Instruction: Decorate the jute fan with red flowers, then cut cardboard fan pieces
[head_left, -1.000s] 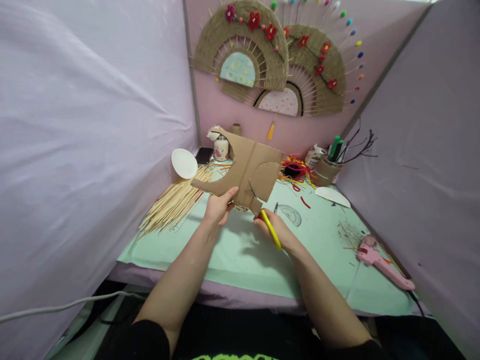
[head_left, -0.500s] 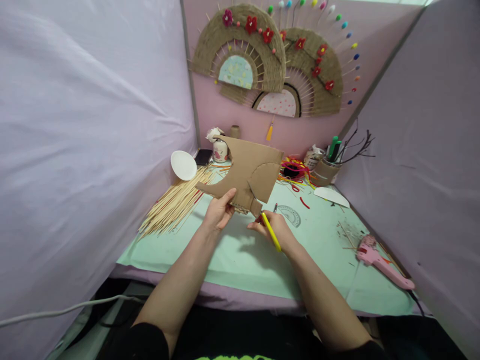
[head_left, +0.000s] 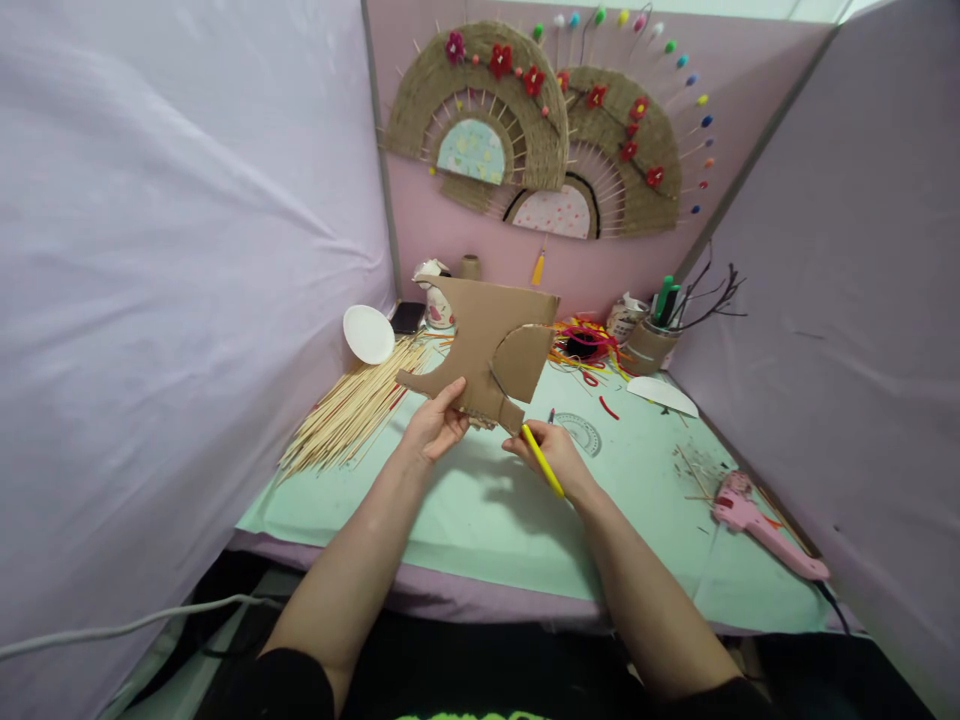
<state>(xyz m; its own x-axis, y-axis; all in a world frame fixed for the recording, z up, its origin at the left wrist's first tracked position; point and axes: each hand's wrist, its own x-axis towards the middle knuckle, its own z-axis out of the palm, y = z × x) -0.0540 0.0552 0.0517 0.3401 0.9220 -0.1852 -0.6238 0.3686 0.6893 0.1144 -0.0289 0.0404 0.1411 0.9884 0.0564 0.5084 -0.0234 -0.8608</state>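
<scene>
My left hand [head_left: 438, 422] grips the lower edge of a brown cardboard piece [head_left: 476, 335], thumb on top. The cardboard is held above the table, with a concave cut-out on its left and a curved line on its right part. My right hand [head_left: 553, 458] is closed round scissors with a yellow handle [head_left: 543, 462], at the cardboard's lower right corner. The blades are mostly hidden by the cardboard; a thin dark edge shows along the curve.
Thin wooden sticks [head_left: 352, 410] and a white oval [head_left: 368, 334] lie left. A protractor [head_left: 579, 433], a white half-disc [head_left: 663, 396] and a pink glue gun [head_left: 765, 525] are right. Behind stand a pen holder [head_left: 651, 345] and decorated fans [head_left: 480, 90] on the wall.
The cardboard has shifted slightly left, and the gap along its curved line looks longer. Both hands stay near the same places, the right still on the scissors.
</scene>
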